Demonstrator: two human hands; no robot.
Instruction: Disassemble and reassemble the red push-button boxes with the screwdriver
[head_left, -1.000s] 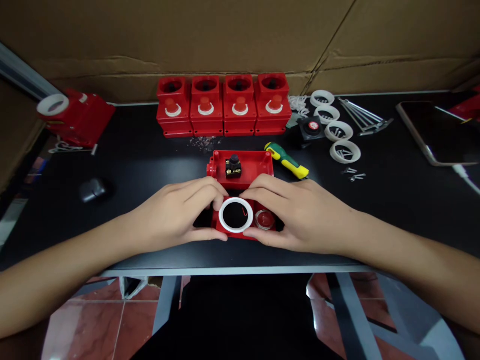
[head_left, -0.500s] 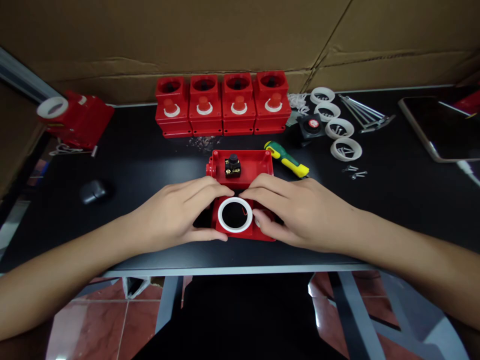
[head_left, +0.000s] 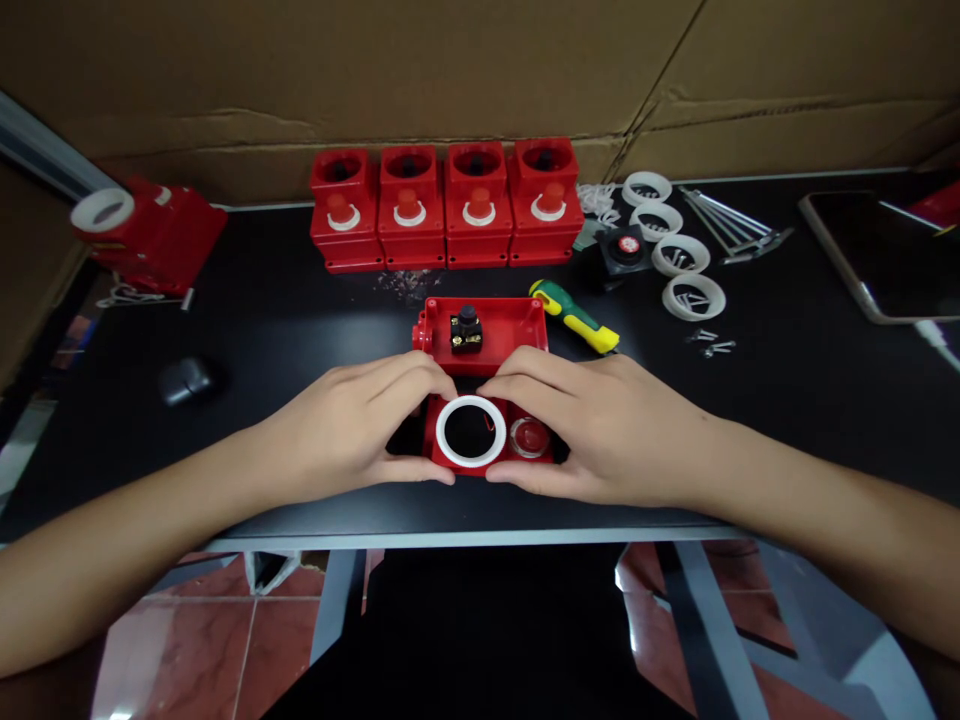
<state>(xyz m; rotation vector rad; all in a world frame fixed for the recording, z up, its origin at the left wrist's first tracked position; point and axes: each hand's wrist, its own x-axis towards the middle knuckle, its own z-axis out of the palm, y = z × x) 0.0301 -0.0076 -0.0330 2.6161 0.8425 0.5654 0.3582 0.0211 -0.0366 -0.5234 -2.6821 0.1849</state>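
A red cover (head_left: pixel 505 466) lies near the table's front edge, with a white ring (head_left: pixel 442 446) around its dark round opening and a red round button (head_left: pixel 530 437) at its right. My left hand (head_left: pixel 367 425) grips the cover's left side, thumb at the front and fingers behind. From the right, my right hand (head_left: pixel 592 425) holds the same cover, its thumb along the front edge. Just behind the hands sits an open red box (head_left: pixel 504 345), which holds a black switch block (head_left: pixel 466 330) with brass screws.
Red assembled boxes (head_left: pixel 480 237) line the back. A green and yellow screwdriver (head_left: pixel 576 316), black part (head_left: pixel 624 250), white rings (head_left: pixel 694 298), screws (head_left: pixel 718 348) and phone (head_left: pixel 892 260) lie right. At left are another red unit (head_left: pixel 169 240) and a black case (head_left: pixel 185 381).
My right thumb has moved off the red button to the cover's front edge, uncovering the button. My left fingertips have shifted slightly left.
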